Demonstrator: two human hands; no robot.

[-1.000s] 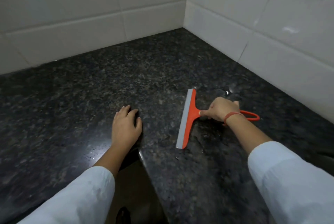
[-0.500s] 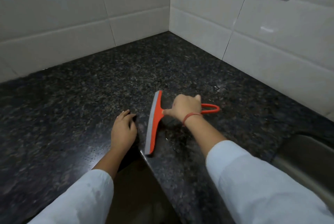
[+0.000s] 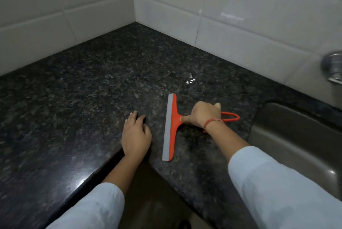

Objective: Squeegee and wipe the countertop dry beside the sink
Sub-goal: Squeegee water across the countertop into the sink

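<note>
The squeegee is lying on the countertop, its blade running front to back. The right hand is sitting on its handle, to the right of the blade. The left hand is resting flat on the countertop, just left of the blade, near the inner front corner. The sink is lying to the right. A water patch is lying behind the squeegee, toward the 2 tiled walls.

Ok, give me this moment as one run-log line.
right hand: gripping orange squeegee, blade on countertop | left hand: flat on counter edge, empty | water puddle: beyond blade | sink: right
</note>
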